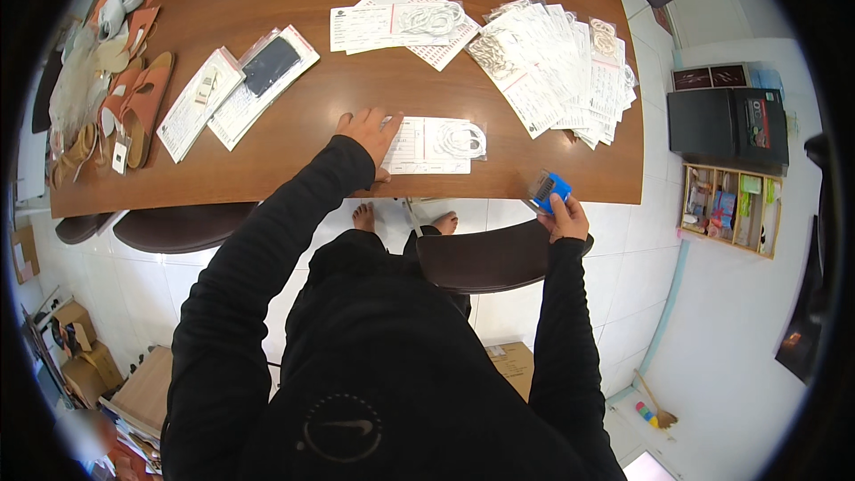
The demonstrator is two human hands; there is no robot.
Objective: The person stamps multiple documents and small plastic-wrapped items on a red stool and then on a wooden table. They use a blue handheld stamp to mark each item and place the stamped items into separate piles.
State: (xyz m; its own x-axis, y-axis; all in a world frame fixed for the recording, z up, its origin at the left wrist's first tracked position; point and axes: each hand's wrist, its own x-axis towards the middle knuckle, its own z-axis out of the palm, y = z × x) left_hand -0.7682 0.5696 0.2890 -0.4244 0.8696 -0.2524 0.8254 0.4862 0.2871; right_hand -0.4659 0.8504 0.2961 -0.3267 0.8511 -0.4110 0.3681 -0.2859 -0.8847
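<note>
My left hand (368, 135) lies on the left end of a white printed card (411, 147) near the table's front edge, fingers spread. A clear bag with a coil of white cord (461, 139) is on the card's right half. Just past the front edge, to the right, my right hand (567, 220) is closed around a small blue tool (554, 189) with a dark, partly see-through end. Its exact kind cannot be made out. The tool is held apart from the card.
Behind lie more cards with bagged cord (427, 22) and a fanned pile of cards (548, 62). Two card stacks, one bearing a dark swatch (272, 66), lie left. Sandals (147, 102) crowd the table's left end. A brown chair (499, 258) stands at the front edge.
</note>
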